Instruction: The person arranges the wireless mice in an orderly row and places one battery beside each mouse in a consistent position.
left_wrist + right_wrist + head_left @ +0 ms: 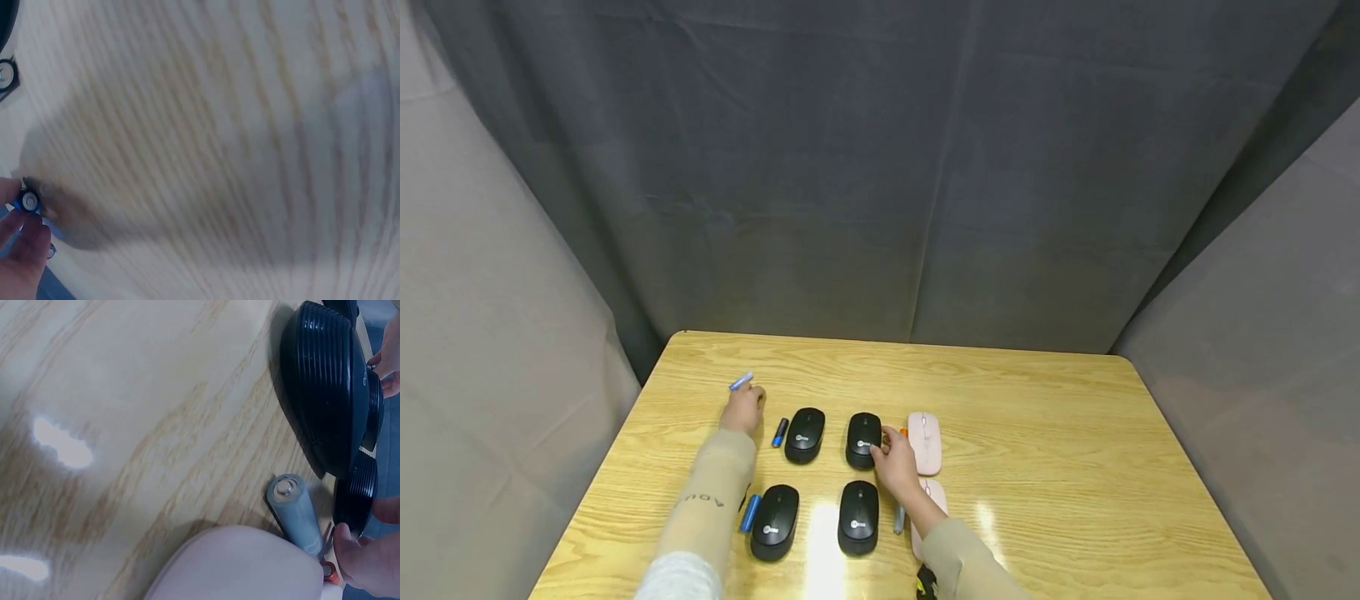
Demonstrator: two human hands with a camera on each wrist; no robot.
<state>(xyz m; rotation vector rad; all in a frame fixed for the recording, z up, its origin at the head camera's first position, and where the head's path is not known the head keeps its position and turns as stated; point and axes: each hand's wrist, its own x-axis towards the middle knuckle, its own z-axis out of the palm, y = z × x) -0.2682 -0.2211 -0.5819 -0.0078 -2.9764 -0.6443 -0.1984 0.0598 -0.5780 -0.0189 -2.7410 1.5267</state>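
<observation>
My left hand [743, 410] is at the far left of the table, pinching a blue battery [29, 200] whose flat end faces the left wrist camera. Just past those fingers, the head view shows a light blue battery [741, 381]. My right hand [897, 464] grips the right side of a black mouse [863, 437], thumb and fingers at its edge; the right wrist view shows the thumb [350, 547] against this mouse. An orange item [904, 432] sits beside that hand, partly hidden by it.
Other black mice stand at the back left [805, 435], front left [775, 522] and front middle [858, 517]. Batteries lie near them: black and blue [780, 432], blue [750, 513] and grey [898, 518]. Two pink mice [925, 443] line the right, one partly under my forearm.
</observation>
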